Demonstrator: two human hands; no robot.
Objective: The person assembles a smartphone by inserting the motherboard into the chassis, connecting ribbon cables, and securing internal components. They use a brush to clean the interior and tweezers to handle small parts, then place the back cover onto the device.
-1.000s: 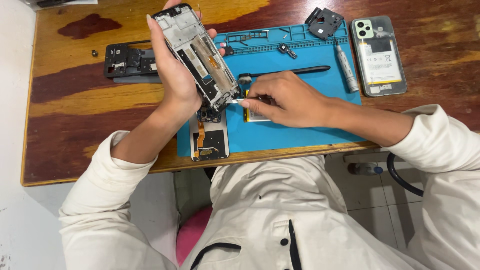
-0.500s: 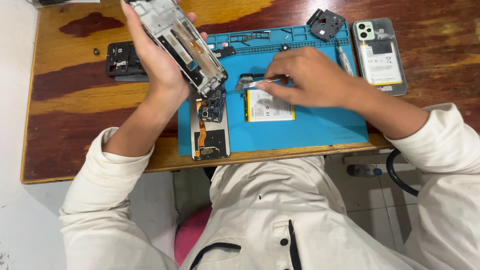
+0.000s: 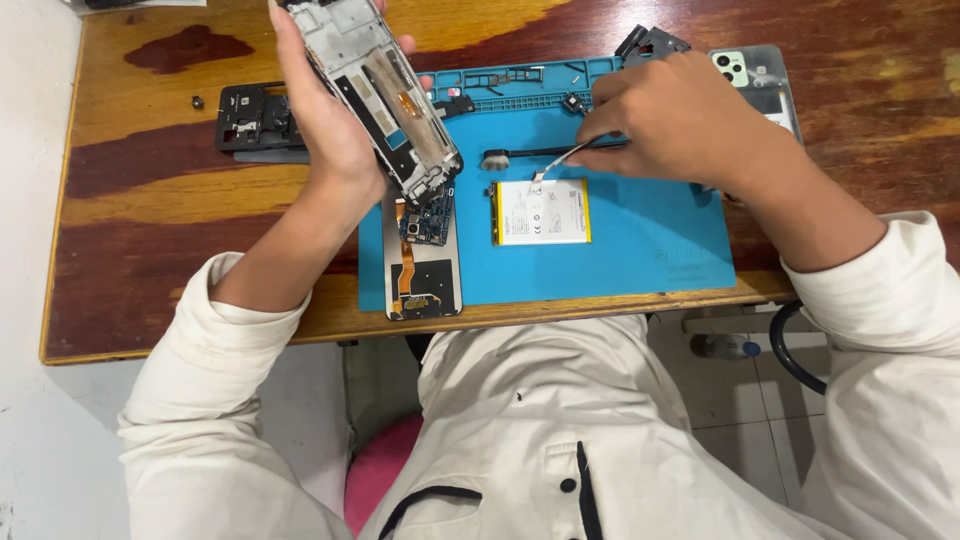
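Note:
My left hand (image 3: 325, 120) holds a stripped phone frame (image 3: 385, 95) tilted above the left edge of the blue repair mat (image 3: 640, 250). My right hand (image 3: 680, 120) grips metal tweezers (image 3: 560, 160), their tips just above the top edge of a white phone battery with yellow trim (image 3: 542, 211) that lies flat on the mat. Under the frame, a phone panel with a circuit board and orange flex cable (image 3: 422, 260) rests on the mat's left side.
The wooden table (image 3: 180, 200) carries a black phone part (image 3: 255, 120) at the left. A pale green phone back cover (image 3: 755, 75) and a black piece (image 3: 650, 42) lie at the far right. A black brush (image 3: 505, 157) lies on the mat.
My left hand has lifted the frame up and left, away from the right hand. My right hand moved right and back with the tweezers; the battery now lies uncovered on the mat.

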